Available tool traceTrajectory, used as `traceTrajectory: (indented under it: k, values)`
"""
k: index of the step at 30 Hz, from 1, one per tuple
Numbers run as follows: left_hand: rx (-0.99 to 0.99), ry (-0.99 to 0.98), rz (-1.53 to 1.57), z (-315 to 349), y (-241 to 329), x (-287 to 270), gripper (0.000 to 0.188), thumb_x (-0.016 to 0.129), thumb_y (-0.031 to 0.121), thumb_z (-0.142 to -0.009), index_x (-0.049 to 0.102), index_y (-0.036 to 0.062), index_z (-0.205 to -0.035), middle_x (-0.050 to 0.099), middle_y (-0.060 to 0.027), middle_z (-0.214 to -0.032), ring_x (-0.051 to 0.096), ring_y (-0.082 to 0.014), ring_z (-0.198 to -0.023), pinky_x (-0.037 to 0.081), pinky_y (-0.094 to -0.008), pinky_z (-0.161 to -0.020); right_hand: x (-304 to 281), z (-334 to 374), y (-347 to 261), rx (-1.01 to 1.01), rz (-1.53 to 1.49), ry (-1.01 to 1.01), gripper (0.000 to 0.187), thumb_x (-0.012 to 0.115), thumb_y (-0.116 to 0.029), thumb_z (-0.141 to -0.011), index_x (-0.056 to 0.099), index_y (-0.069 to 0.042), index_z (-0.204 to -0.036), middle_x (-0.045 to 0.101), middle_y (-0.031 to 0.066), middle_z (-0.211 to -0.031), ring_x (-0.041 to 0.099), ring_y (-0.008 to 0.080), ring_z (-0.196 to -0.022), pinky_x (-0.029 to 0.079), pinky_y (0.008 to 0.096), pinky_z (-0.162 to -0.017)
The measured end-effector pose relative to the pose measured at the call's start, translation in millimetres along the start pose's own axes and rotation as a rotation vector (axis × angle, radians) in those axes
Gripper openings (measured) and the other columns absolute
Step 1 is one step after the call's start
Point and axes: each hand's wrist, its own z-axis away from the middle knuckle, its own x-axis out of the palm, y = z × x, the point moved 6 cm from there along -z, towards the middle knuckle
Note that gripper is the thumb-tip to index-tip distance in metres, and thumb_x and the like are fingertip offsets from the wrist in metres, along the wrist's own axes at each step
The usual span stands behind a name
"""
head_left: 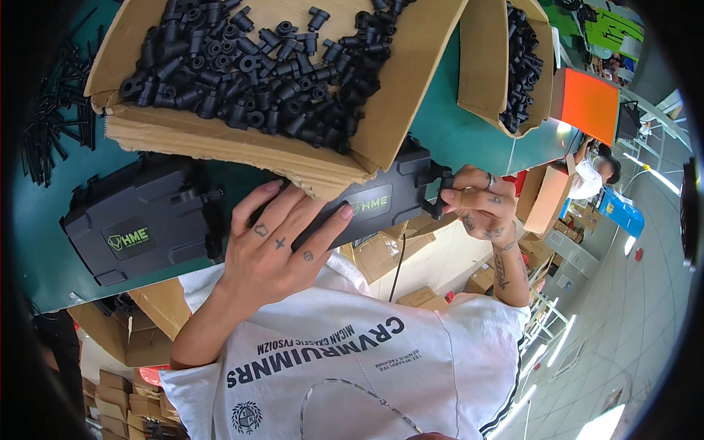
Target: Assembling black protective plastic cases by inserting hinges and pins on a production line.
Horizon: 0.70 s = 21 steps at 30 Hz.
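A dark grey plastic case (381,198) with a green-marked label lies at a slant in front of me, partly under the edge of a cardboard box. My left hand (275,238) holds the case at its left part, fingers spread over its face; the thumb is hard to make out. At the case's right end, my right hand (480,205) pinches a black bracket-like fitting (438,191) between thumb and curled fingers. A second, similar case (132,227) rests on the green table to the left, with no hand on it.
The open cardboard box (220,132) full of small black plastic fittings (257,73) stands just beyond my hands. Another box of black parts (521,73) is at far right. Thin black rods (55,125) lie on the green table (469,132). An orange panel (590,106) and a person (590,176) appear farther right.
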Motion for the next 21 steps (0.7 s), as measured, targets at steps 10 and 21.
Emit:
traceTrajectory:
  k: [10,21]
  values:
    - [-0.001,0.011,-0.011,-1.9,0.8,-0.6,0.036,0.072,0.009,-0.075,0.074,0.0196,-0.109,0.069,-0.0037,-0.115,0.061,-0.0217,-0.109,0.039,-0.0406,-0.103,2.6,-0.9,16.0,-0.041,-0.135,-0.024,0.032,0.082,0.006,-0.064,0.076,-0.002,-0.094,0.064,0.0068,-0.078,0.062,0.0195,-0.066,0.050,0.0300,-0.058]
    - [0.052,-0.017,-0.015,0.8,1.3,0.3,0.057,0.080,0.016,-0.065,0.069,0.0184,-0.121,0.062,-0.0098,-0.126,0.058,-0.0289,-0.114,0.036,-0.0450,-0.104,2.4,-2.2,7.0,-0.009,-0.118,-0.074,0.031,0.079,0.011,-0.070,0.075,0.001,-0.099,0.064,0.0091,-0.078,0.063,0.0203,-0.069,0.052,0.0290,-0.060]
